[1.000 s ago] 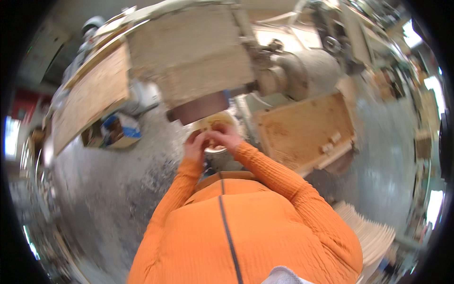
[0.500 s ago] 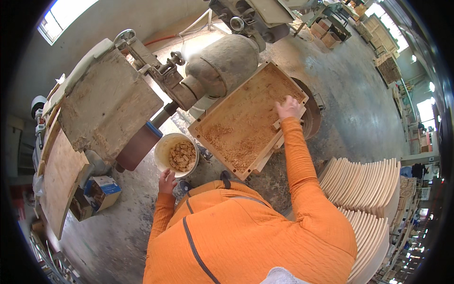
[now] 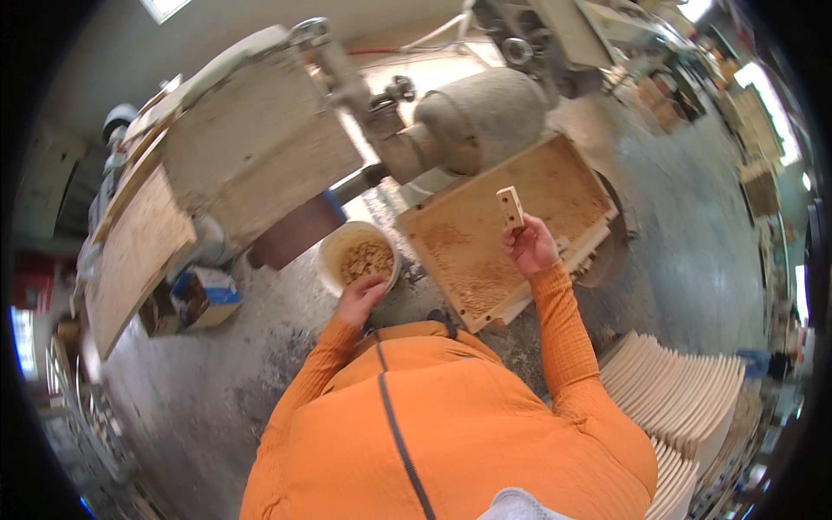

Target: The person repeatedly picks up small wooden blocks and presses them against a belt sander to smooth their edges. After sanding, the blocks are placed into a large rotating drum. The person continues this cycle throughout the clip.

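My right hand (image 3: pixel 531 246) is closed on the lower end of a small pale wooden block (image 3: pixel 510 206), raised above a shallow wooden tray. Dark round holes show in the block's face. Sawdust and shavings lie in the tray (image 3: pixel 451 217), and more small wooden pieces (image 3: pixel 592 251) sit along its right edge. My left hand (image 3: pixel 362 300) is at the near rim of a white bucket (image 3: pixel 327 263), fingers loosely extended and no object visible in them. Inside the bucket are many small wooden pieces (image 3: pixel 366 260).
A sanding machine with a motor (image 3: pixel 485 117) and a brown drum (image 3: pixel 299 238) stands beyond the bucket. At left are a curved wooden panel (image 3: pixel 139 251) and a cardboard box (image 3: pixel 208 299). Stacked curved slats (image 3: pixel 672 381) stand at my right.
My right hand has come back from the tray's right edge, lifting a wooden block. My left hand has moved right, to the bucket's near rim. The whole view has shifted.
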### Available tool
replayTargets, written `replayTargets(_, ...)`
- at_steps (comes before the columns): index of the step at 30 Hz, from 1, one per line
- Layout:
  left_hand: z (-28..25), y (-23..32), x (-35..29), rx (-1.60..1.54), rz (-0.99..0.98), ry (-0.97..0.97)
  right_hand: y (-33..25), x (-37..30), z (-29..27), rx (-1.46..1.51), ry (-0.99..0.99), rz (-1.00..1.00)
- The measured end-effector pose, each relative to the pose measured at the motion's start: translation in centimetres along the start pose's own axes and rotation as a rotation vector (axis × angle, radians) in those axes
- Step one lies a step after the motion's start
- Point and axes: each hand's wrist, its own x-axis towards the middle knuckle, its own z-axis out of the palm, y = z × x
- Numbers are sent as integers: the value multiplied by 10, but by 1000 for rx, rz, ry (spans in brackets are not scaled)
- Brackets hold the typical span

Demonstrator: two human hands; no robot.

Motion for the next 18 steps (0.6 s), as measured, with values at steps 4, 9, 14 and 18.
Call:
replayTargets(4,27,44,0,-176,186,-116,75,3,72,180,-372,295)
replayTargets(9,13,51,-6,-531,226,-253,135,13,114,298,-486,627)
replayTargets(14,-9,38,-17,-626,193,-148,163,16,125,250,-474,806)
replayTargets(18,-19,32,-15,-503,206,104,174,30,122,-414,-184,461)
